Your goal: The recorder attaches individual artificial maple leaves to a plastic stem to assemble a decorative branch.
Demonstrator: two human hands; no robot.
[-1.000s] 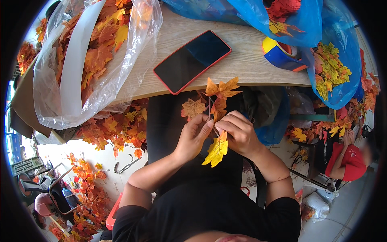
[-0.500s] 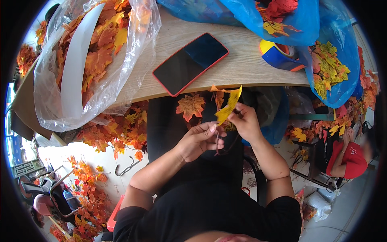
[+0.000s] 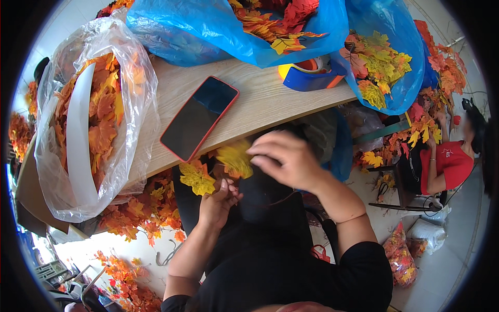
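Note:
My left hand [image 3: 221,204] is closed in a pinch on the thin stem of an artificial maple leaf sprig, held over my lap just below the table edge. A yellow maple leaf [image 3: 197,177] with dark veins spreads above its fingers. Beside it, a second yellow leaf [image 3: 235,158] is blurred, with an orange leaf partly hidden behind. My right hand [image 3: 286,160] is smeared by motion, its fingertips at the right edge of the blurred leaf. Whether they grip it does not show. A thin dark stem runs below my right hand.
A red-edged phone [image 3: 199,118] and a blue tape dispenser [image 3: 313,79] lie on the wooden table [image 3: 254,96]. Clear plastic [image 3: 140,114] and blue bags [image 3: 202,31] hold leaves. More foliage [image 3: 143,210] hangs under the left edge. A person in red [image 3: 449,166] sits at right.
My view has shifted, so the table things appear further left. My right hand has swung up over the sprig. A yellow leaf now faces up above my left hand, where orange leaves showed before.

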